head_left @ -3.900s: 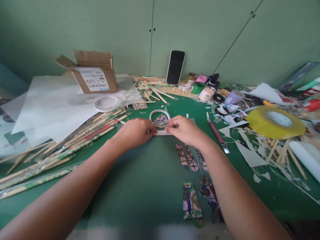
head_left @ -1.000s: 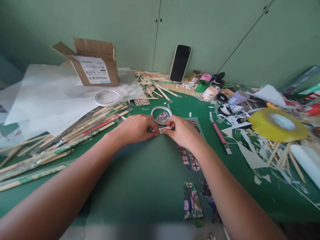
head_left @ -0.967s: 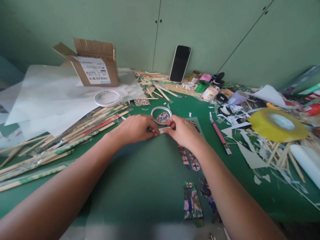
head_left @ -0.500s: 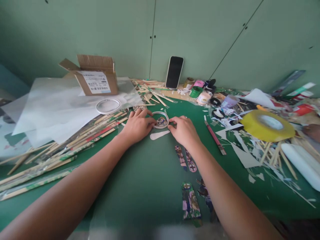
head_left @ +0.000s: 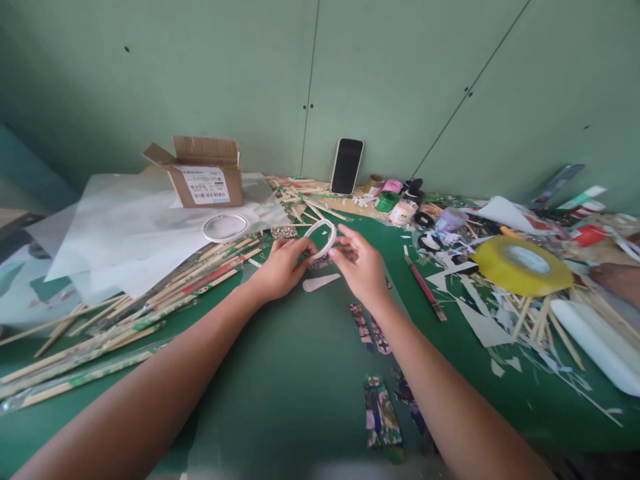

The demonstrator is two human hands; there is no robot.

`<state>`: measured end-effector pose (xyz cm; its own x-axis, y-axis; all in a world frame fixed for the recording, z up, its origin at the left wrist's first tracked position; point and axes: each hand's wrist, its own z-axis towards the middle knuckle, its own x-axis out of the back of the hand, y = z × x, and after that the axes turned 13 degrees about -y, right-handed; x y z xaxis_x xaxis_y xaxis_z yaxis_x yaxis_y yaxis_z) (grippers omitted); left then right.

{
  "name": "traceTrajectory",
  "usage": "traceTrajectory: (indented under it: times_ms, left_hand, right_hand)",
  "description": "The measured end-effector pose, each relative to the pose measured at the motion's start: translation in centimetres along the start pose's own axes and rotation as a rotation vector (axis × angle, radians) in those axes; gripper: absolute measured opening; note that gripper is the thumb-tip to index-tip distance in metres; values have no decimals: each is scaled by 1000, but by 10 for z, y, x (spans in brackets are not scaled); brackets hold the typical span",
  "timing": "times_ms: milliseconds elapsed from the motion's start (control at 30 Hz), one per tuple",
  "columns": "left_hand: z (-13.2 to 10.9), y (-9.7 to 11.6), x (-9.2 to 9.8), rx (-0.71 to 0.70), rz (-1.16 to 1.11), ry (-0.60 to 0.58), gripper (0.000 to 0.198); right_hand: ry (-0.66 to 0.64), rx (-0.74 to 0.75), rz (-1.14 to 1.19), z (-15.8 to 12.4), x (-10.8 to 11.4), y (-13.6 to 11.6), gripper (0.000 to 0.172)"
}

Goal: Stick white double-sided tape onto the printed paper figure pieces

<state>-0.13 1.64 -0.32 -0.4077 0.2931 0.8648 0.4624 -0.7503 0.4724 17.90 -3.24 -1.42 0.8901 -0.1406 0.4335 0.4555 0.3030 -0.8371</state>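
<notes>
My left hand (head_left: 284, 268) pinches the lower left edge of a thin white tape roll (head_left: 327, 250), which is tilted up off the table. At the roll's right side is my right hand (head_left: 361, 263), its fingers apart and the thumb close to the rim; whether it touches is unclear. Small bits lie under the roll, mostly hidden. Just below, a white paper strip (head_left: 321, 283) with a rounded end lies flat. Nearer my right forearm are narrow patterned pieces (head_left: 361, 323) and a larger patterned piece (head_left: 381, 413). A red craft knife (head_left: 424, 287) lies right of my right hand.
Bundled wooden sticks (head_left: 165, 300) and white sheets (head_left: 115, 220) cover the left, with a cardboard box (head_left: 210, 187) and another thin roll (head_left: 225, 228). A phone (head_left: 347, 167) leans on the wall near paint jars (head_left: 401, 212). Yellow tape (head_left: 485, 263), scraps and another person's hand (head_left: 617, 280) are right.
The tape roll, flat around the small bits before, is now raised and tilted in my left hand. My right hand's fingers have spread away from its rim. The view has tipped upward slightly.
</notes>
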Motion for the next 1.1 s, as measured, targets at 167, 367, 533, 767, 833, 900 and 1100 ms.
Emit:
traceTrajectory:
  times_ms: [167,367,533,767,833,900,1100]
  left_hand:
    - [-3,6,2,-14,168,-79,14]
    - [-6,18,6,8,245,-94,25]
    - [-7,23,8,-26,261,-161,18]
    - [-4,22,9,-89,328,-133,28]
    - [-3,22,8,-86,337,-109,28]
    - [-4,22,6,-81,317,-80,27]
    - [-4,19,5,-88,211,-51,22]
  right_hand:
    - [-93,93,5,-6,0,-13,50]
    - [-120,156,-96,-10,-3,-18,52]
    - [-233,96,-125,-8,12,-19,56]
    - [-248,78,50,-6,20,-20,46]
    - [-212,85,63,-6,18,-20,45]
    - [-185,87,50,-6,15,-20,39]
    - [-208,26,25,-6,13,-21,50]
